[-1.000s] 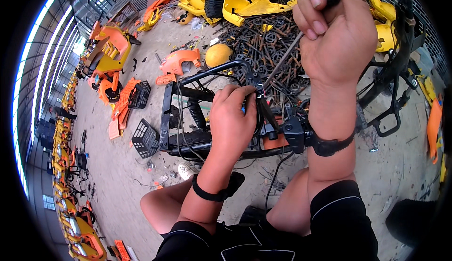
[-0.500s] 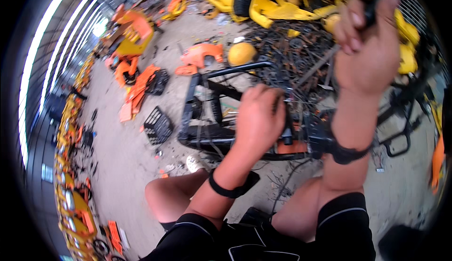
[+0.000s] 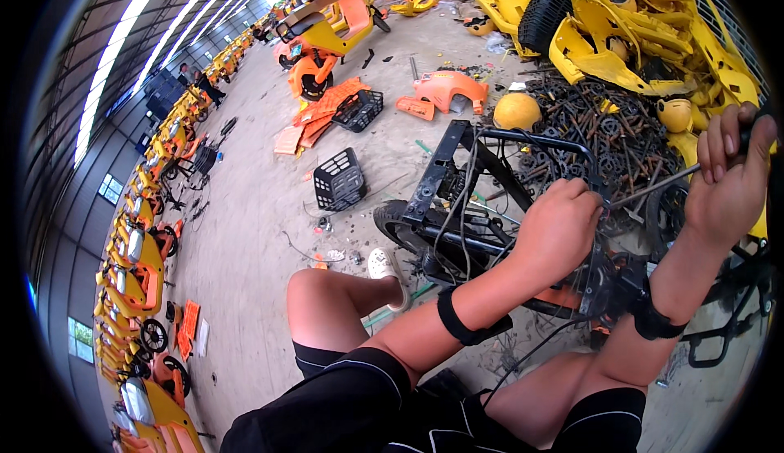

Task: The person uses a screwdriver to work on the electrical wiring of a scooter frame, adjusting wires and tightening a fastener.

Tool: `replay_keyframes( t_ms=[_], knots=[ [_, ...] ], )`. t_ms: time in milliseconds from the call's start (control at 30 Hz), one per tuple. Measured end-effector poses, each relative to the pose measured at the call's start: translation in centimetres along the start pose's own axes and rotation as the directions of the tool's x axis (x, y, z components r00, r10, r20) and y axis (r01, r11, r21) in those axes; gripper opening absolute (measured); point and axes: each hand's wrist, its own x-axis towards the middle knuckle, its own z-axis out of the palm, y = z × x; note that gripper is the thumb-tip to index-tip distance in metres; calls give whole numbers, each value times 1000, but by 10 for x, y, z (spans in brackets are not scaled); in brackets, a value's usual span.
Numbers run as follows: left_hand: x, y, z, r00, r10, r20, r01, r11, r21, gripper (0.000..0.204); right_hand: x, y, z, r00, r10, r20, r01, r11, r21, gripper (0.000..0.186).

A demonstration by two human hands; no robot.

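Observation:
My left hand (image 3: 560,226) is closed, its knuckles up, at the top bar of a black scooter frame (image 3: 426,183). Whatever its fingers grip is hidden beneath them. Up and to the right, my right hand (image 3: 723,187) wraps round the dark handle of a long screwdriver (image 3: 653,189). Its metal shaft slants down toward the left hand, and the tip is out of sight by the fingers. Loose black cables (image 3: 457,216) hang over the frame, which stands in front of my knees. A black wheel (image 3: 398,226) shows at its left side.
Behind the frame lies a heap of dark metal parts (image 3: 588,118), with yellow body panels (image 3: 621,36) piled beyond. A yellow helmet (image 3: 516,112), an orange panel (image 3: 451,91) and black baskets (image 3: 340,180) lie on the floor. Yellow scooters (image 3: 151,269) line the left wall.
The view has turned, so the surroundings sit farther right and more scooters show at left. My left hand stays at the frame; my right still holds the screwdriver.

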Motion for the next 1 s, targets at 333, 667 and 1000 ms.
replay_keyframes(
  t_ms=[333, 667, 1000],
  knots=[
    [0, -2, 1, 1000, -25, 15, 25, 1000, -3, 11, 6, 5, 14, 996, -87, -28, 78, 969, -234, 49],
    [-2, -4, 0, 999, -35, -39, 34, 999, -27, 9, 3, 5, 33, 992, -77, 96, 101, 959, -266, 59],
    [-1, -3, -1, 999, -30, -44, 28, 999, -43, 11, 7, 9, 20, 990, -139, -3, 132, 945, -298, 49]
  ],
)
